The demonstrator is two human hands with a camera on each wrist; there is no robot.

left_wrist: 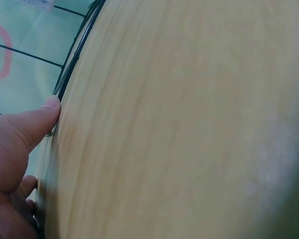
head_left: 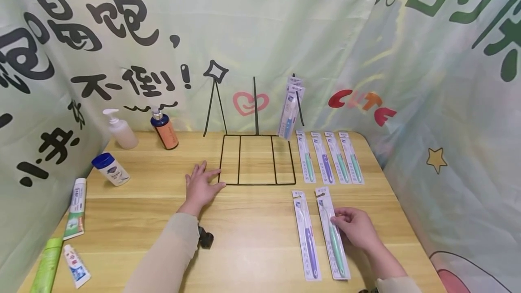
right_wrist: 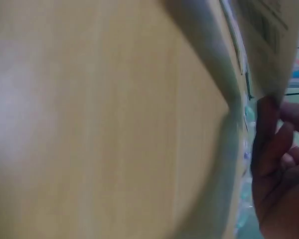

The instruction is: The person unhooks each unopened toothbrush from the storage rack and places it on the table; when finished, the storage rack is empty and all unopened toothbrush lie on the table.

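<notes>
ahead and to the right of the left hand [head_left: 200, 185] stands a black wire rack [head_left: 256, 184], its right prong hung with overlapping toothbrush packs, the front pack [head_left: 289, 112] showing a blue handle. beyond the right hand [head_left: 358, 227] lies a row of four packs [head_left: 324, 159], one brush in each: three green, one purple. the left hand is spread, thumb and forefinger touching the rack's near left corner. the right hand pinches the right edge of a green-brush pack [head_left: 335, 243] between thumb and fingers, tilted up from the table [head_left: 244, 238]. just left of that, a purple-brush pack [head_left: 306, 236] lies flat. a pump bottle [head_left: 123, 134] stands beyond the left hand, farther left; its contents i cannot tell.
</notes>
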